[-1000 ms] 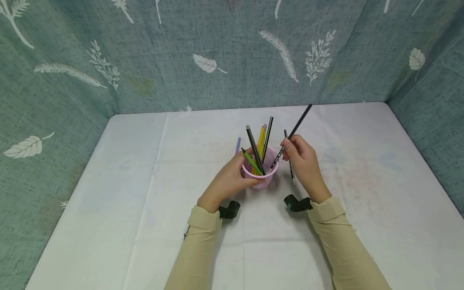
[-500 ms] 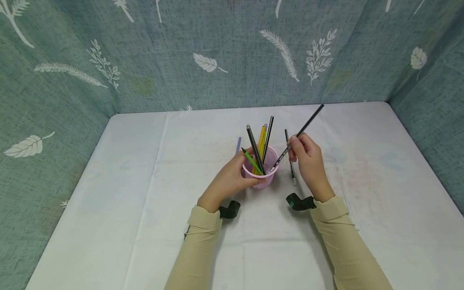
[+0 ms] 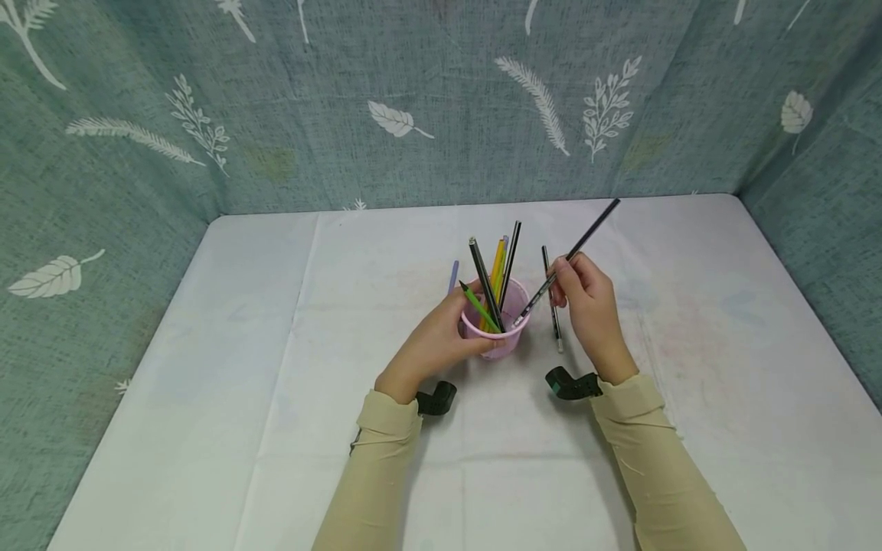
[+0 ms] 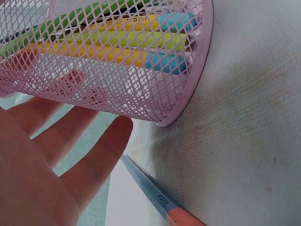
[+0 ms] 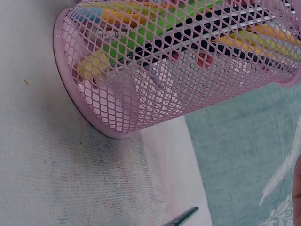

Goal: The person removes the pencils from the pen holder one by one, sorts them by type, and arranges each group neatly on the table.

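Note:
My left hand holds a pink mesh pen cup around its left side, fingers behind and thumb in front. Inside stand several pencils: a green one, a thick black one, yellow ones and a thin black one. My right hand pinches a black pencil between thumb and fingers. That pencil leans to the right, its lower end inside the cup's right rim. Through the mesh, the right wrist view shows pencil ends near the cup's base.
Another black pencil lies on the white cloth right of the cup, partly behind my right hand. A blue pencil lies behind my left hand; the left wrist view shows its orange end. A green leaf-patterned curtain borders the table.
My right hand has shifted right, tilting the pinched pencil's top further right; it barely moves over the last half second. The left hand and cup have stayed put.

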Motion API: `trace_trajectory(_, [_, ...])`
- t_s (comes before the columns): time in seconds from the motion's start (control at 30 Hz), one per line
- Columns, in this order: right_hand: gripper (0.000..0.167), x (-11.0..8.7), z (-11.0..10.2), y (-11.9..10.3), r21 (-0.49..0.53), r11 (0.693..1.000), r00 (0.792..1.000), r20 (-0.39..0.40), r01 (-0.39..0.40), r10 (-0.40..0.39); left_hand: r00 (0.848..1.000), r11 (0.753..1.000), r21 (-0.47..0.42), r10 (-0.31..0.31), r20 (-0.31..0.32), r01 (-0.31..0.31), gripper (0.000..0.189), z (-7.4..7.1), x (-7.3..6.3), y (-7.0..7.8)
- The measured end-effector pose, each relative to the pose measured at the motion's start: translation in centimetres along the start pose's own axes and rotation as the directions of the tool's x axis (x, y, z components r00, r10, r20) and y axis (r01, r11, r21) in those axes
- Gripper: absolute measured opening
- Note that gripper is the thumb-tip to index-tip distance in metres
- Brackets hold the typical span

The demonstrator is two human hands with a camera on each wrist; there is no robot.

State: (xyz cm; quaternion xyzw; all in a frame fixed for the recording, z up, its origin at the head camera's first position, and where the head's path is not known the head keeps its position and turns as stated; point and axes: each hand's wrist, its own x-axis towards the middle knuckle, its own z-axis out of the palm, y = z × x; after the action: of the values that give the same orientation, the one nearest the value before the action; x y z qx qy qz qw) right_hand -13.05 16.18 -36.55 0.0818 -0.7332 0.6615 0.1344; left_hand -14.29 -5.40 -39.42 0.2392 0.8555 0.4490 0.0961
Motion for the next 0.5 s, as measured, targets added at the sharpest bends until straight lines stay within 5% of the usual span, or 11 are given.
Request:
trace_trajectory(0.3, [0.03,0.6,-1.2,1.6,0.199,0.979,0.994,-0.104,0.04,-0.02,1.0,1.0,-0.021,0.012,0.023,-0.011,0.072,-0.2,0.0,0.0])
trace_trajectory(0.5, [0.031,0.8,-1.9,2.1,0.163,0.986,0.994,-0.11,0.026,-0.008,0.999,1.0,-0.03,0.005,0.038,-0.004,0.084,-0.2,-0.1,-0.2])
